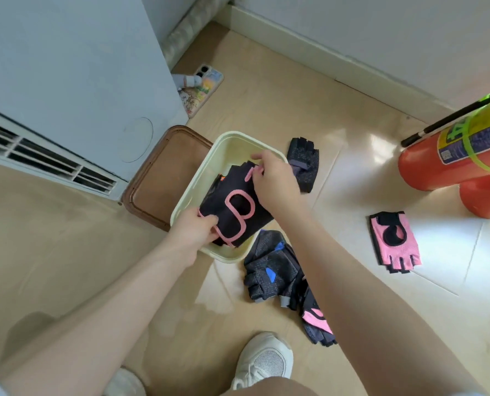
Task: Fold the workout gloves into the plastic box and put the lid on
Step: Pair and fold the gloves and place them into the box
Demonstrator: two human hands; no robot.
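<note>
A pale yellow plastic box (193,184) stands open on the floor. Over it I hold a black glove with pink trim (238,208): my left hand (193,231) grips its near edge and my right hand (275,181) pinches its far edge. Other dark gloves lie in the box beneath it, mostly hidden. The brown lid (158,178) lies flat on the floor to the left of the box. A grey-black glove (304,164) lies right of the box. A pile of dark gloves (275,272) sits by the box's near corner, and a pink glove (394,241) lies alone further right.
A white appliance with a vent (66,95) stands at the left. Two phones in patterned cases (202,87) and a small bottle lie behind the box. Red fire extinguishers (452,155) lie at the right. A white sneaker (264,358) is near the bottom.
</note>
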